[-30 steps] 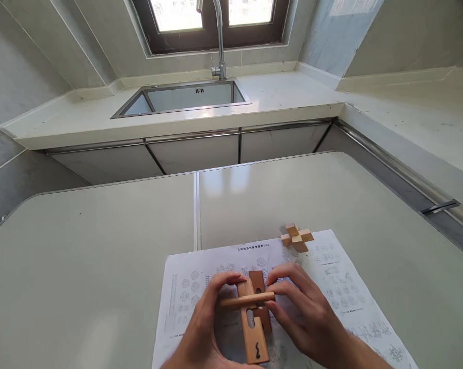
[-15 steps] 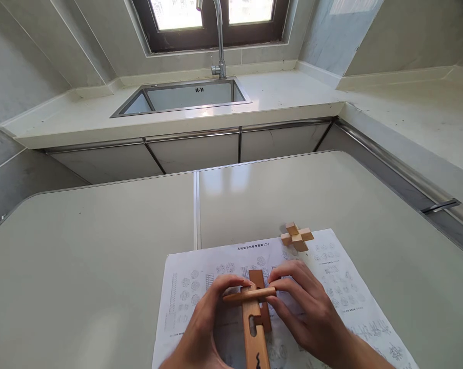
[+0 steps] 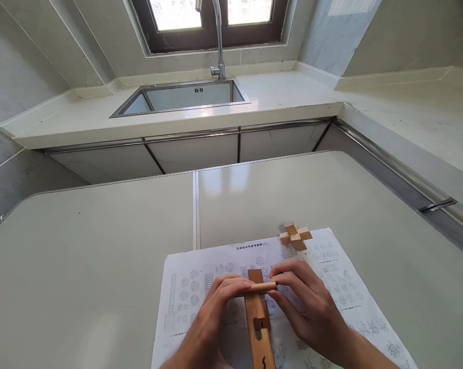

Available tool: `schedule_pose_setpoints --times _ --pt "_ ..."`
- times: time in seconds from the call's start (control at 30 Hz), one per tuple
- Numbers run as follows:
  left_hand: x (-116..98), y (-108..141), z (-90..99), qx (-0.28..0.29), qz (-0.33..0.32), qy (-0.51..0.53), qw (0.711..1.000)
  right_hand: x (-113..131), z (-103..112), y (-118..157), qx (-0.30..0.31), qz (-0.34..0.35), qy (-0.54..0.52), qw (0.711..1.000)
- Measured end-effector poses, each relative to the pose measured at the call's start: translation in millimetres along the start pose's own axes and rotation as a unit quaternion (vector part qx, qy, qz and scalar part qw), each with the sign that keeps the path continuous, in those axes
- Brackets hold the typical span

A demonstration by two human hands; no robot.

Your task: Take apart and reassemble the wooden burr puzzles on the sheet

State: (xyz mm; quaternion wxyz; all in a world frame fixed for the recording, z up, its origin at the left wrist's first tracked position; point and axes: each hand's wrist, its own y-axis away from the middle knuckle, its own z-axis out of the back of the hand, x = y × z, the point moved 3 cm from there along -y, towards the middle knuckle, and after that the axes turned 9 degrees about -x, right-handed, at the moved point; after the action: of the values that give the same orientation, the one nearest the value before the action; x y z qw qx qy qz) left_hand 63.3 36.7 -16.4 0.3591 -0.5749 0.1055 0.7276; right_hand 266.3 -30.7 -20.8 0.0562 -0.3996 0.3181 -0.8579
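Observation:
A thin, light wooden stick (image 3: pixel 265 287) runs crosswise between my hands. My left hand (image 3: pixel 216 318) closes over its left end, hiding that end, and its thumb is out of sight. My right hand (image 3: pixel 311 302) pinches the right tip between thumb and fingers. Below the stick lies a long slotted wooden bar (image 3: pixel 256 307) with a cut-out and a dark squiggle near its lower end. A second, darker notched wooden bar (image 3: pixel 255 275) shows behind it, mostly covered. Whether the stick passes through the bars or lies across them, I cannot tell.
Under my hands is a printed diagram sheet (image 3: pixel 177 287) on a pale table (image 3: pixel 100 246). An assembled wooden cross puzzle (image 3: pixel 296 236) sits at the sheet's far edge. Beyond the table are a counter (image 3: pixel 277 92), a sink (image 3: pixel 188 97) and a faucet (image 3: pixel 219 46).
My left fingers have moved right and now cover the stick's left end. The stick sits slightly higher and more level. The slotted bar has shifted right, covering more of the darker bar.

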Motion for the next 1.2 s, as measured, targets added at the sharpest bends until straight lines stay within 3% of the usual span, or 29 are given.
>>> schedule_pose_setpoints --times 0.27,0.47,0.63,0.83,1.03,1.2 --pt "-3.1 -2.6 -2.9 0.02 -0.093 -0.106 0.99 3.5 -1.0 2.6 0.012 -0.003 -0.022 1.0" --pt "-8.0 0.9 -2.2 -0.048 -0.232 -0.23 0.944 6.7 -0.9 0.4 -0.002 -0.001 -0.044 0.999" --pt "-10.6 7.8 -6.3 -0.031 -0.291 -0.27 0.917 4.4 2.6 -3.0 -0.017 -0.051 -0.052 0.997" --pt "-6.1 11.6 -4.5 -0.034 -0.27 -0.23 0.934 -4.3 6.0 -4.8 -0.026 -0.188 -0.104 0.976" --pt "-16.1 2.4 -4.3 -0.045 -0.227 -0.208 0.95 -12.8 3.8 1.4 -0.002 -0.315 -0.167 0.934" --pt "-12.2 2.5 -4.5 -0.059 -0.188 -0.257 0.946 -14.6 1.3 3.7 0.01 -0.322 -0.165 0.932"
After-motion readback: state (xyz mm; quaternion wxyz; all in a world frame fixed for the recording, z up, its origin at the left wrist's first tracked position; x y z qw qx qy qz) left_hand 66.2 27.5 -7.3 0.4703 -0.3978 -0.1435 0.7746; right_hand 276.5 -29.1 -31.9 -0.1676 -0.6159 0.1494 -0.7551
